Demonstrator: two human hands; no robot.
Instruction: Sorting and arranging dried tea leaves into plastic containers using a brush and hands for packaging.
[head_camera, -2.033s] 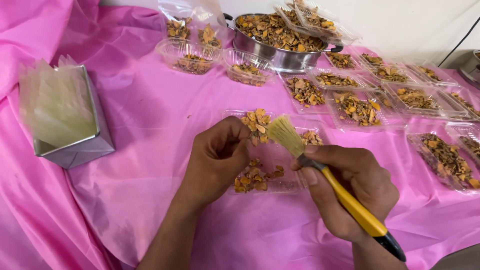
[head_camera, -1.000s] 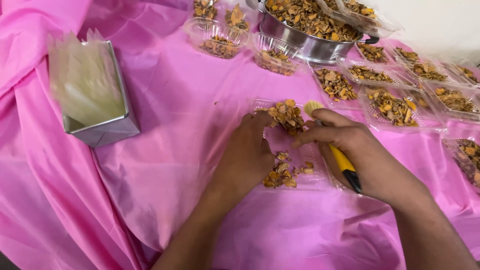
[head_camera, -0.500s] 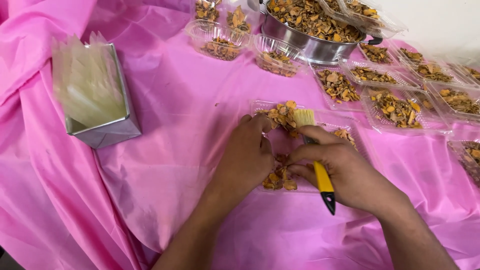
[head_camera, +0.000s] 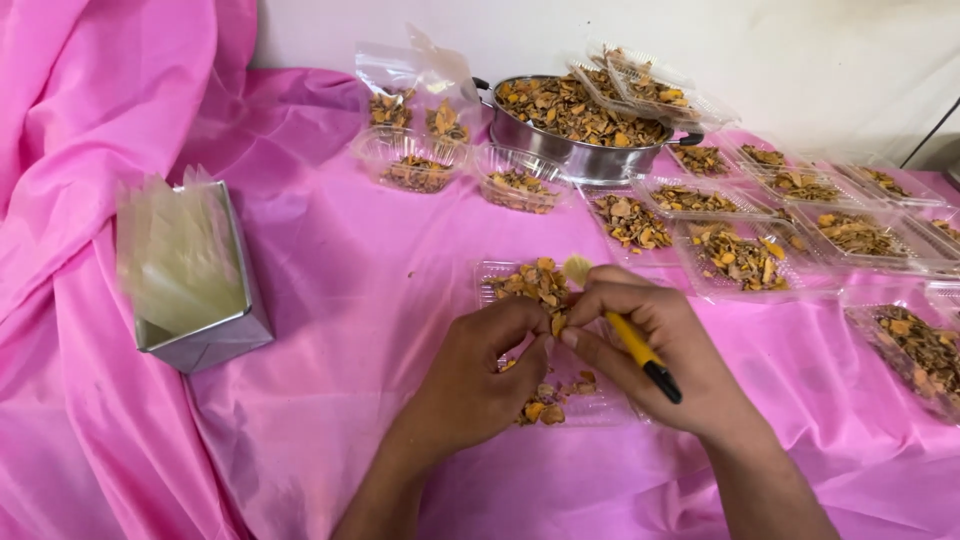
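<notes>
1. Left hand (head_camera: 470, 385) over the near half of an open clear clamshell tray (head_camera: 600, 408) on the desk; fingers (head_camera: 527, 352) curled in, thumb and forefinger tips pinched near a small orange-brown dried piece (head_camera: 557, 324). Cannot tell for certain which hand has the piece; it sits right where both sets of fingertips meet.
2. Right hand (head_camera: 660, 355) just beside the left, fingertips touching or nearly touching it above the tray. Closed around a brush (head_camera: 640, 350) with yellow handle and black end, handle running under the palm, black tip poking out toward the wrist side.
3. Pale bristles (head_camera: 577, 267) of the brush showing above the right hand, close against a heap of dried orange-brown pieces (head_camera: 532, 281) in the tray's far half.
4. Smaller scatter of the same dried pieces (head_camera: 548, 404) in the tray's near half, partly hidden under the left hand.
5. Pink cloth (head_camera: 330, 300) draped over the desk, rumpled and hanging in folds at left.
6. Metal box (head_camera: 215, 340) well to the left of the hands, holding a stack of translucent sheets (head_camera: 180, 255) standing upright.
7. Steel pot (head_camera: 575, 150) at the back, heaped with dried pieces, two filled clear trays resting on its rim.
8. Round clear cups (head_camera: 415, 160) with dried pieces left of the pot; a clear bag behind them.
9. Row of filled clear trays (head_camera: 740, 255) to the right of the pot, running toward the right edge, well apart from the hands.
</notes>
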